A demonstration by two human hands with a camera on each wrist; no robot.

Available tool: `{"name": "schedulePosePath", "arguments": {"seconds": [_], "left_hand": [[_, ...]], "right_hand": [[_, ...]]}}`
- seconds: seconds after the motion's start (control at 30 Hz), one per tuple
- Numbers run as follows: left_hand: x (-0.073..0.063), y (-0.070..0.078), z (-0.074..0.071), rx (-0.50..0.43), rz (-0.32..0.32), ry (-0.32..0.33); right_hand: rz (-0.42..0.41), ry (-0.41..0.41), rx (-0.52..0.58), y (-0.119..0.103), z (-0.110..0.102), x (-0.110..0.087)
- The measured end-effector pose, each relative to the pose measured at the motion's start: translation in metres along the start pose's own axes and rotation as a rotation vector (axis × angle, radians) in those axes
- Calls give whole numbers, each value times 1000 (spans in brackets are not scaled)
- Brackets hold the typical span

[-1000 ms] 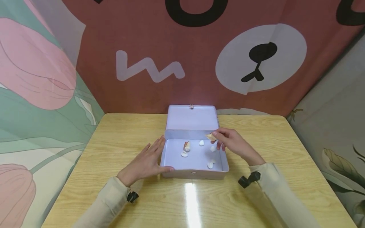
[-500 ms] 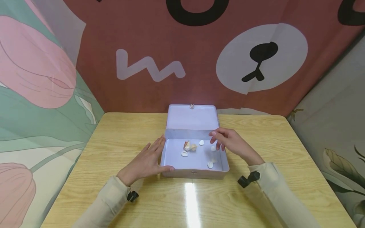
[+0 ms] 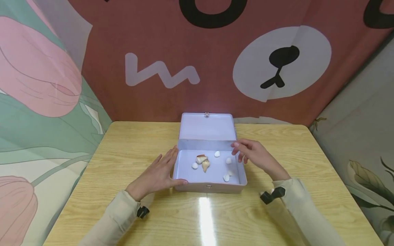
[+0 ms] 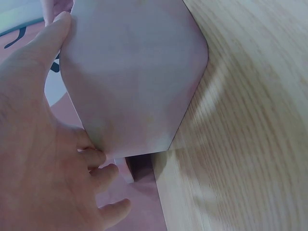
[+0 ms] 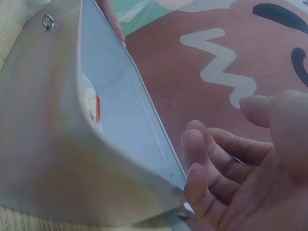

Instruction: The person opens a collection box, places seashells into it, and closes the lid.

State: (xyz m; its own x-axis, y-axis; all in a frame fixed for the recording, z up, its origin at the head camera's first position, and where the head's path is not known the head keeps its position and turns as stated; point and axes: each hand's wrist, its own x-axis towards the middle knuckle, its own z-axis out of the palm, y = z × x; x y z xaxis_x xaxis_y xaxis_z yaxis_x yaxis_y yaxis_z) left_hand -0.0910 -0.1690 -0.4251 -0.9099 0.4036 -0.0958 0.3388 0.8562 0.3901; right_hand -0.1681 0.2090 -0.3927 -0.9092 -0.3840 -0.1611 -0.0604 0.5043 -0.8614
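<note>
Shells (image 3: pixel 206 166) r inside the lid-up box (image 3: pixel 191 188). Head view: 2 bigger ones left of ctr, small white ones mostly toward the back & right edges. My right hand (image 3: pixel 253 154) hovers by the back-right corner w/ nothing in it, fingers loosely bent; left hand (image 3: pixel 155 175) rests along the left edge, fingers pretty straight, thumb at the front-left corner. Shells prob light, stiff, bit slick, could chip, so imo pinch 'em round the fat middle. Left wrist cam: outer left wall (image 4: pixel 134 77), which head view hides; no shells tho. Right wrist cam: thumb plainly apart from fingertips, just part of 1 shell past the front rim.
</note>
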Motion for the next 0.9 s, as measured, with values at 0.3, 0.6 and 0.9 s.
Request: {"name": "schedulePosePath", "arguments": {"seconds": [0.3, 0.6, 0.9], "left_hand": [[0, 0, 0, 6, -1, 5], [0, 2, 0, -4, -6, -3], [0, 1, 1, 7, -5, -5]], "right_hand": [[13, 73, 27, 15, -19, -14], [8, 111, 54, 37, -32, -27], [56, 145, 23, 54, -40, -44]]}}
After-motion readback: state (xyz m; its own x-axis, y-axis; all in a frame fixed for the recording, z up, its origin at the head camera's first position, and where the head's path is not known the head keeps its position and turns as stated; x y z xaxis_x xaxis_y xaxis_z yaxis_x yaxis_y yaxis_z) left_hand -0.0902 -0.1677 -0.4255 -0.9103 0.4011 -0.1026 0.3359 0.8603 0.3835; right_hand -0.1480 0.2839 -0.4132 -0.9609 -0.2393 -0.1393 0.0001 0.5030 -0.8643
